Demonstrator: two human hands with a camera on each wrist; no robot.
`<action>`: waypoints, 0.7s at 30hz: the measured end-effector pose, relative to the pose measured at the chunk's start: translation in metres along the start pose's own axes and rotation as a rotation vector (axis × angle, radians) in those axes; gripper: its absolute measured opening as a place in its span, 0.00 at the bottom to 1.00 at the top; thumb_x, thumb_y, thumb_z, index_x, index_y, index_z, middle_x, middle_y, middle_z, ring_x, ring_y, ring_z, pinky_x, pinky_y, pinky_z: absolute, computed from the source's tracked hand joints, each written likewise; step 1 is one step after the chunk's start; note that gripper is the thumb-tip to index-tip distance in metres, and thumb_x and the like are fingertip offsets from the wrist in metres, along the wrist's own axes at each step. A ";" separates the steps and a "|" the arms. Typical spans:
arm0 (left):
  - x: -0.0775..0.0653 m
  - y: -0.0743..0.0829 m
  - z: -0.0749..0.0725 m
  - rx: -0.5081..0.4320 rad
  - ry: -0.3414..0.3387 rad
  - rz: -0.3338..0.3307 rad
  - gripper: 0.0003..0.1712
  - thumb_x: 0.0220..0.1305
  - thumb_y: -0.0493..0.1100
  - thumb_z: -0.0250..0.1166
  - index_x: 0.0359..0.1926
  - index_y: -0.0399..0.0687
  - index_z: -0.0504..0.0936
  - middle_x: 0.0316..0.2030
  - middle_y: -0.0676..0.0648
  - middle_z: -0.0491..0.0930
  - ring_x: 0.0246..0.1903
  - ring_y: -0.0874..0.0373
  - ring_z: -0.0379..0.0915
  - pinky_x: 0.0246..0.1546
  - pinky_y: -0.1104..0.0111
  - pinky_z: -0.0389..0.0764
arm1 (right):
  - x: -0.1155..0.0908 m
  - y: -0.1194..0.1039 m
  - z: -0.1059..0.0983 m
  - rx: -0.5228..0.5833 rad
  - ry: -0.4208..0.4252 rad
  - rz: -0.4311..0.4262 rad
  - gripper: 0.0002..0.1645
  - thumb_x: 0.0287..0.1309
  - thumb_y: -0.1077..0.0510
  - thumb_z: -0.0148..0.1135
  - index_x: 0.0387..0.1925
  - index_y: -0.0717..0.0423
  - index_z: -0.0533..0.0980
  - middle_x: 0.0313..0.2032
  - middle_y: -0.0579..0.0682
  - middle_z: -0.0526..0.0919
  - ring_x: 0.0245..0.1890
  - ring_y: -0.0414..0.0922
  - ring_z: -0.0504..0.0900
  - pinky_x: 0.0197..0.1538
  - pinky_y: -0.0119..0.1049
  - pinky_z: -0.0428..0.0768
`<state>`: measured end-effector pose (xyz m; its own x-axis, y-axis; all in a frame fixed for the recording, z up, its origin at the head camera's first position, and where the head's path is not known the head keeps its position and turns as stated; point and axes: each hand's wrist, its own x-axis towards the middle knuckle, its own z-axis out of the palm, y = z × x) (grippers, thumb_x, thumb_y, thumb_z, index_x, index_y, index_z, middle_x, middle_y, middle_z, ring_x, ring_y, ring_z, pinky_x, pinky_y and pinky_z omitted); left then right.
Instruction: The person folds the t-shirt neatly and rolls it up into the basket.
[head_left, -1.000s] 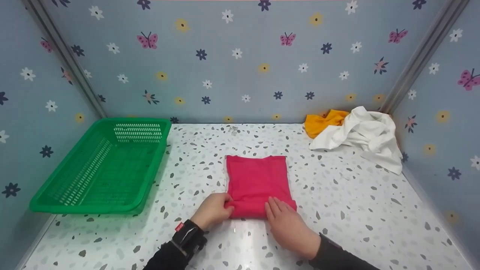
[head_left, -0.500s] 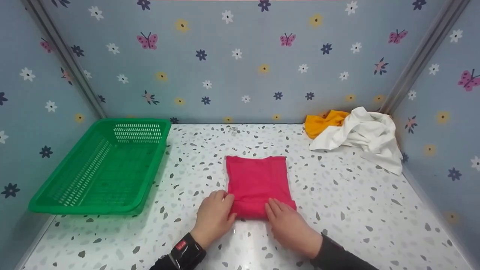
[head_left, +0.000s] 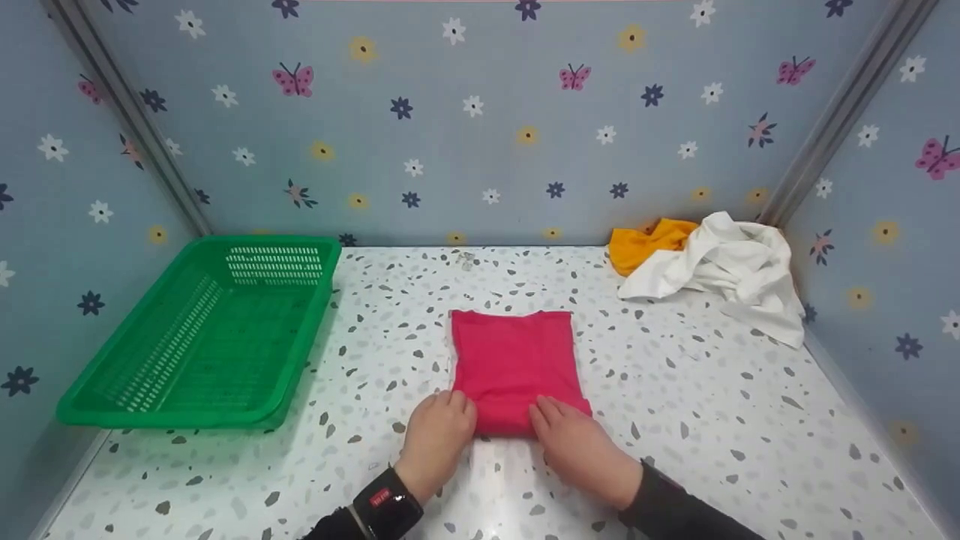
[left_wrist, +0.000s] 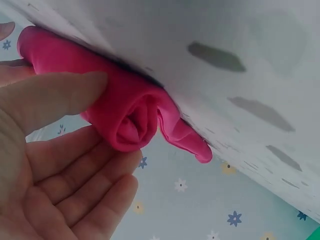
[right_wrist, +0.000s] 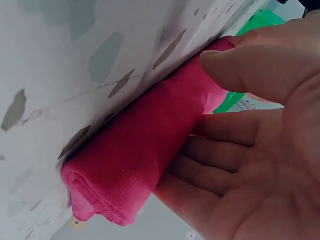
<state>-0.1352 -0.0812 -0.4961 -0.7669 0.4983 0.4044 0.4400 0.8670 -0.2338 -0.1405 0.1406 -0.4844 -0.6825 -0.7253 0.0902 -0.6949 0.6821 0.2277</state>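
A folded pinkish-red cloth (head_left: 516, 349) lies in the middle of the table in the head view. Its near edge is rolled up into a thick roll, whose spiral end (left_wrist: 134, 126) shows in the left wrist view. My left hand (head_left: 439, 439) holds the roll's left part, thumb on the near side and fingers over the top. On the right part, my right hand (head_left: 581, 446) has its fingers across the roll and its thumb along the near side. The roll's right end (right_wrist: 100, 192) sticks out past that hand in the right wrist view. Beyond the roll the cloth lies flat.
A green plastic basket (head_left: 274, 416) with slotted walls stands at the left. In the back right corner are a crumpled white cloth (head_left: 739, 262) and an orange cloth (head_left: 649, 246). Flower-patterned panels (head_left: 480, 135) enclose the speckled table (head_left: 712, 450) at the back and sides.
My left hand has turned and shifted slightly right, from the roll's left end onto the top of the roll. The right hand and the cloth have stayed nearly still.
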 end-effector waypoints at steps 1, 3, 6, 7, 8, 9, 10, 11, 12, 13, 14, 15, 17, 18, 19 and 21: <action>0.000 0.000 0.001 0.003 -0.010 0.003 0.13 0.41 0.36 0.68 0.33 0.40 0.78 0.26 0.46 0.71 0.28 0.53 0.70 0.30 0.65 0.74 | 0.001 0.000 0.001 0.011 0.006 0.005 0.27 0.52 0.59 0.62 0.54 0.66 0.71 0.51 0.62 0.75 0.53 0.54 0.73 0.53 0.41 0.72; 0.001 0.000 0.002 0.006 -0.025 0.004 0.12 0.41 0.36 0.68 0.32 0.41 0.78 0.25 0.46 0.71 0.28 0.54 0.70 0.29 0.65 0.74 | 0.002 0.001 0.002 0.039 0.027 0.017 0.25 0.51 0.61 0.62 0.52 0.66 0.71 0.49 0.61 0.76 0.51 0.54 0.75 0.51 0.41 0.74; 0.002 0.000 0.004 -0.004 -0.034 -0.003 0.11 0.42 0.36 0.68 0.30 0.41 0.78 0.24 0.46 0.71 0.27 0.53 0.70 0.28 0.65 0.73 | 0.005 0.003 0.004 0.100 0.055 0.044 0.22 0.49 0.64 0.63 0.48 0.64 0.72 0.45 0.59 0.77 0.46 0.52 0.77 0.47 0.41 0.77; 0.002 0.000 0.004 -0.009 -0.035 -0.006 0.10 0.42 0.37 0.68 0.30 0.41 0.78 0.24 0.46 0.71 0.27 0.53 0.70 0.28 0.65 0.73 | 0.006 0.004 0.004 0.118 0.061 0.051 0.21 0.48 0.65 0.63 0.47 0.63 0.72 0.44 0.58 0.77 0.44 0.51 0.78 0.45 0.40 0.77; 0.002 0.000 0.004 -0.014 -0.033 -0.009 0.10 0.42 0.37 0.68 0.29 0.41 0.78 0.24 0.46 0.71 0.26 0.53 0.71 0.27 0.65 0.73 | 0.007 0.005 0.005 0.132 0.066 0.056 0.21 0.47 0.65 0.63 0.46 0.62 0.72 0.42 0.57 0.78 0.42 0.50 0.78 0.43 0.40 0.78; 0.002 0.000 0.005 -0.021 -0.032 -0.011 0.10 0.42 0.37 0.68 0.29 0.41 0.78 0.24 0.46 0.71 0.26 0.53 0.71 0.27 0.65 0.73 | 0.008 0.006 0.005 0.142 0.068 0.060 0.20 0.46 0.66 0.63 0.45 0.61 0.72 0.40 0.55 0.78 0.40 0.49 0.78 0.41 0.39 0.79; 0.003 0.000 0.005 -0.029 -0.029 -0.015 0.10 0.41 0.37 0.68 0.28 0.41 0.78 0.23 0.46 0.71 0.26 0.53 0.71 0.27 0.64 0.73 | 0.009 0.007 0.006 0.148 0.070 0.064 0.20 0.46 0.66 0.64 0.44 0.61 0.71 0.38 0.54 0.78 0.38 0.48 0.78 0.40 0.39 0.79; 0.003 0.000 0.005 -0.033 -0.025 -0.018 0.09 0.41 0.37 0.68 0.27 0.41 0.77 0.23 0.46 0.72 0.25 0.53 0.71 0.26 0.64 0.73 | 0.010 0.008 0.006 0.148 0.072 0.065 0.19 0.46 0.66 0.64 0.43 0.60 0.71 0.36 0.53 0.77 0.36 0.47 0.78 0.38 0.38 0.79; 0.004 0.000 0.005 -0.040 -0.020 -0.021 0.09 0.41 0.37 0.68 0.27 0.42 0.77 0.23 0.46 0.72 0.25 0.53 0.71 0.26 0.64 0.73 | 0.010 0.009 0.006 0.148 0.073 0.066 0.19 0.46 0.66 0.64 0.42 0.59 0.71 0.35 0.53 0.77 0.35 0.46 0.78 0.36 0.37 0.79; 0.004 -0.001 0.006 -0.047 -0.015 -0.025 0.09 0.40 0.37 0.68 0.26 0.42 0.77 0.22 0.46 0.72 0.24 0.53 0.71 0.25 0.64 0.73 | 0.011 0.010 0.007 0.147 0.075 0.068 0.18 0.46 0.66 0.64 0.41 0.59 0.71 0.34 0.52 0.77 0.34 0.46 0.77 0.35 0.37 0.79; 0.005 -0.001 0.006 -0.055 -0.010 -0.029 0.09 0.40 0.37 0.68 0.25 0.42 0.76 0.22 0.46 0.72 0.24 0.52 0.71 0.25 0.64 0.72 | 0.012 0.011 0.007 0.146 0.080 0.071 0.18 0.46 0.66 0.64 0.41 0.59 0.71 0.33 0.52 0.77 0.33 0.46 0.77 0.34 0.37 0.79; 0.006 -0.001 0.006 -0.064 -0.008 -0.034 0.09 0.40 0.36 0.67 0.24 0.42 0.76 0.21 0.46 0.72 0.24 0.52 0.71 0.24 0.64 0.72 | 0.012 0.011 0.008 0.145 0.085 0.074 0.17 0.46 0.65 0.64 0.40 0.58 0.71 0.32 0.51 0.77 0.32 0.45 0.77 0.33 0.36 0.79; 0.007 -0.002 0.007 -0.085 -0.012 -0.043 0.08 0.40 0.35 0.66 0.24 0.43 0.75 0.21 0.46 0.72 0.23 0.52 0.71 0.24 0.64 0.71 | 0.013 0.013 0.010 0.145 0.103 0.074 0.16 0.46 0.66 0.64 0.39 0.58 0.71 0.31 0.51 0.76 0.31 0.45 0.77 0.32 0.36 0.78; 0.007 -0.003 0.008 -0.099 -0.018 -0.048 0.08 0.39 0.34 0.66 0.23 0.43 0.75 0.21 0.46 0.72 0.23 0.52 0.71 0.23 0.64 0.71 | 0.013 0.013 0.011 0.147 0.113 0.074 0.16 0.46 0.66 0.64 0.39 0.58 0.71 0.31 0.51 0.76 0.31 0.45 0.77 0.32 0.36 0.78; 0.008 -0.004 0.008 -0.115 -0.026 -0.054 0.08 0.39 0.34 0.66 0.23 0.43 0.74 0.21 0.47 0.72 0.23 0.52 0.71 0.23 0.64 0.71 | 0.013 0.014 0.012 0.149 0.127 0.072 0.16 0.46 0.66 0.64 0.39 0.58 0.71 0.30 0.51 0.76 0.30 0.45 0.77 0.32 0.37 0.78; 0.010 -0.006 0.008 -0.159 -0.046 -0.066 0.08 0.39 0.33 0.65 0.23 0.44 0.74 0.20 0.47 0.72 0.22 0.52 0.70 0.23 0.63 0.70 | 0.013 0.015 0.013 0.157 0.153 0.065 0.15 0.46 0.66 0.62 0.38 0.58 0.71 0.30 0.51 0.76 0.29 0.46 0.77 0.31 0.37 0.78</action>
<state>-0.1488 -0.0811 -0.4980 -0.8159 0.4425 0.3722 0.4531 0.8892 -0.0640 -0.1626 0.1422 -0.4924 -0.6931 -0.6767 0.2483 -0.6854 0.7254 0.0639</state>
